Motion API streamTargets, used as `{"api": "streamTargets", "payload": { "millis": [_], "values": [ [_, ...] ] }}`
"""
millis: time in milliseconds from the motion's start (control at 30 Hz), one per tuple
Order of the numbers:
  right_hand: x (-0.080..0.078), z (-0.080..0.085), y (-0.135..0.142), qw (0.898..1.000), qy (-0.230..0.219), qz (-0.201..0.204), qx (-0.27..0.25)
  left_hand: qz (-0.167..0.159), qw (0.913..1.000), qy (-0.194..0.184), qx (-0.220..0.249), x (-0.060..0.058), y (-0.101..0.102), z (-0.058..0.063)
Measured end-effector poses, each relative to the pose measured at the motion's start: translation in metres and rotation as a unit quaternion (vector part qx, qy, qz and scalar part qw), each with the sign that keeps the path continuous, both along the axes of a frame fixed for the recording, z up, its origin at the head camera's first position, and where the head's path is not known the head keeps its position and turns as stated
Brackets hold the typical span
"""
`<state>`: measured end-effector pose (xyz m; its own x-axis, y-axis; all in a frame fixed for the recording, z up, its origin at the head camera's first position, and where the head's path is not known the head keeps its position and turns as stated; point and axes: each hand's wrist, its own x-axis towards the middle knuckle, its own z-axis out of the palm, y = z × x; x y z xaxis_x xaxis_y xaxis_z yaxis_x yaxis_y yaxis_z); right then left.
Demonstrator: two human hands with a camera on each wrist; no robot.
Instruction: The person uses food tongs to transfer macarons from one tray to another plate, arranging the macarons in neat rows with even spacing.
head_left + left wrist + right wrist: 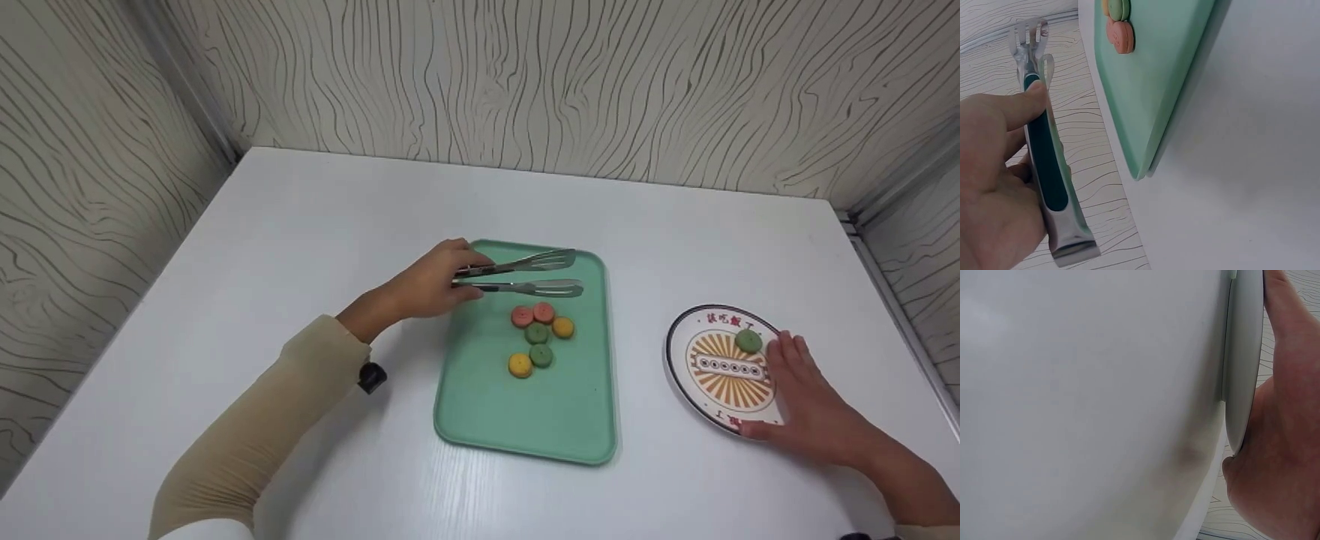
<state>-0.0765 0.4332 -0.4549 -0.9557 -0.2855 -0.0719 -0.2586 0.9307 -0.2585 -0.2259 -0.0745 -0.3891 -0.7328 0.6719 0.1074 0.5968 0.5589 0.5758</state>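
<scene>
My left hand [435, 281] grips a pair of metal tongs [1047, 152] with dark handle inlays. Their slotted ends point right over the far part of a green tray [525, 420], spread apart with nothing between them. On the tray lie several macarons: two pink [522, 316], two green [541, 355] and two yellow [520, 365]. To the right, a round patterned plate [681, 352] bears one green macaron [748, 341]. My right hand [814, 405] holds that plate by its right side, thumb at the near rim and fingers by the macaron.
Tray and plate stand apart on a white table [360, 210], with bare tabletop between them. Wood-grain patterned panels [487, 82] rise behind the table and at both sides. A small black device [371, 377] sits at my left cuff.
</scene>
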Motion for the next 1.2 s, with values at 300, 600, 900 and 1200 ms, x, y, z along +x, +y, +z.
{"api": "streamTargets", "payload": {
  "millis": [300,600,900,1200],
  "values": [
    [0.0,-0.001,0.001,1.0,0.007,0.004,-0.001,0.003,0.9999,-0.006,0.013,0.0,-0.013,-0.009],
    [0.0,0.0,0.0,1.0,0.002,0.003,-0.001,0.011,0.9988,-0.039,0.028,0.001,-0.027,-0.016],
    [0.0,-0.001,0.001,1.0,0.021,0.014,-0.004,0.003,0.9979,-0.058,0.026,0.0,-0.034,-0.022],
    [0.0,-0.001,0.001,1.0,0.018,0.008,-0.005,0.007,0.9979,-0.063,0.011,0.001,-0.037,-0.027]
  ]
}}
